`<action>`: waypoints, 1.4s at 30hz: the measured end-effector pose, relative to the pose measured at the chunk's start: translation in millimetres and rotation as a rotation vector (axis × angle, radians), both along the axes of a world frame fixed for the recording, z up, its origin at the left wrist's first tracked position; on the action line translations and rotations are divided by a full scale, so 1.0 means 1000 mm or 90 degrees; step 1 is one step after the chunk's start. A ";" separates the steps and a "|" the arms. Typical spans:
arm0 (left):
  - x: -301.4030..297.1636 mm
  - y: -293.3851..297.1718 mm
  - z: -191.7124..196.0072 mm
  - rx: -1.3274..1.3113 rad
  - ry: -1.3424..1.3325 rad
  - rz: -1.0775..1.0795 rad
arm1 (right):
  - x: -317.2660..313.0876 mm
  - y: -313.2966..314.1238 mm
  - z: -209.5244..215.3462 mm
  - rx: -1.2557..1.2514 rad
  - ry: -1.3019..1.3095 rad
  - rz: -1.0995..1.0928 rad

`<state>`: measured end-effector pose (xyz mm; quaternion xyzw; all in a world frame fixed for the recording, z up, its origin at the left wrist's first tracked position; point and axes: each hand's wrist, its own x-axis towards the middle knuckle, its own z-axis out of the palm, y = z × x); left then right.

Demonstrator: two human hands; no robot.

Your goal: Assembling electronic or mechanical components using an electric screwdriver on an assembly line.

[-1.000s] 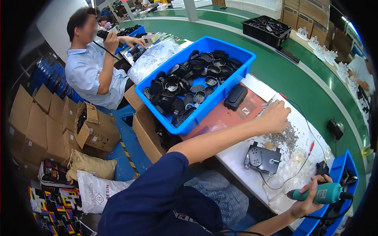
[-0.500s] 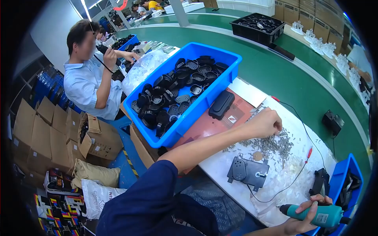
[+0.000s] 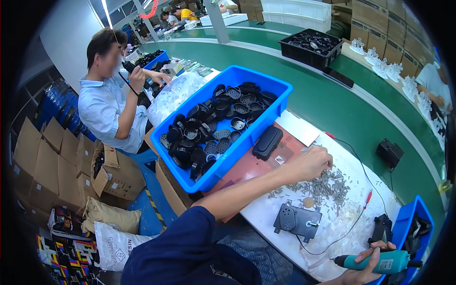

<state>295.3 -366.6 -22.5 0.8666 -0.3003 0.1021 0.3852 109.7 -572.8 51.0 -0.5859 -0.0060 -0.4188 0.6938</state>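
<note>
My left hand [image 3: 311, 164] is held over a pile of small metal screws [image 3: 327, 189], its fingers curled together. Whatever may be between its fingertips is too small to make out. At the lower right my right hand [image 3: 368, 266] is wrapped round a teal electric screwdriver [image 3: 387, 262], its black tip pointing left. Between the hands a dark grey plastic housing [image 3: 297, 221] lies on the white tabletop, with a round perforated patch and a metal post on it. A small round tan disc [image 3: 308, 203] rests beside the housing.
A blue bin [image 3: 221, 164] of black cup-shaped parts stands left of my left arm, beside a black case [image 3: 267, 142]. Another blue bin [image 3: 424, 209] is at the right edge. A cable [image 3: 354, 223] crosses the table. A person [image 3: 107, 102] works at the left.
The view has shifted slightly, so the table items sit a little lower. My left hand remains closed over the screws, and my right hand still grips the electric screwdriver.
</note>
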 end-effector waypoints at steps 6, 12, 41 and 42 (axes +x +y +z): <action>0.001 0.018 0.002 -0.036 0.064 -0.025 | 0.004 0.004 -0.001 0.002 0.052 -0.009; -0.015 0.035 0.010 -0.130 0.067 -0.009 | -0.003 0.010 0.001 -0.014 0.049 -0.013; -0.247 0.075 0.025 -0.520 0.129 -0.083 | -0.085 0.102 0.061 0.036 -0.299 0.340; -0.249 0.074 0.025 -0.520 0.132 -0.081 | -0.084 0.103 0.059 0.022 -0.298 0.345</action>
